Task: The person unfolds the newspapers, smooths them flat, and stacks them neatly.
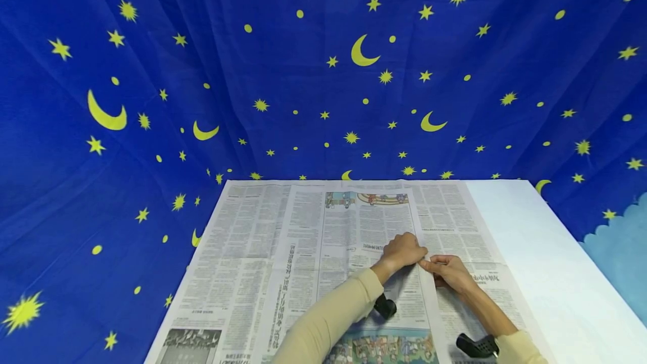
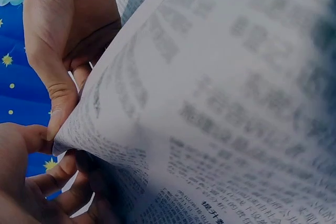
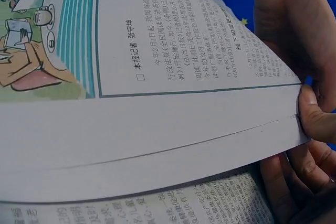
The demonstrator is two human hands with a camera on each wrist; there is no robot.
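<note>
A newspaper sheet [image 1: 354,229] with printed cartoon pictures lies over other newspaper pages on the table. My left hand [image 1: 403,250] reaches across it and pinches its right edge. Close beside it, the right hand [image 1: 452,274] grips the same edge between thumb and fingers. In the right wrist view, the sheet's white margin [image 3: 131,129] runs to the fingers, its edge raised above the page below. Seen from the left wrist, the paper [image 2: 210,119] curves up and narrows to a corner where the fingertips of both hands meet.
Newspaper pages [image 1: 232,240] spread under the sheet cover much of the white table [image 1: 531,240], whose bare strip shows at the right. A blue cloth [image 1: 303,72] with yellow moons and stars hangs behind and at both sides. Black wrist devices [image 1: 477,346] sit by both wrists.
</note>
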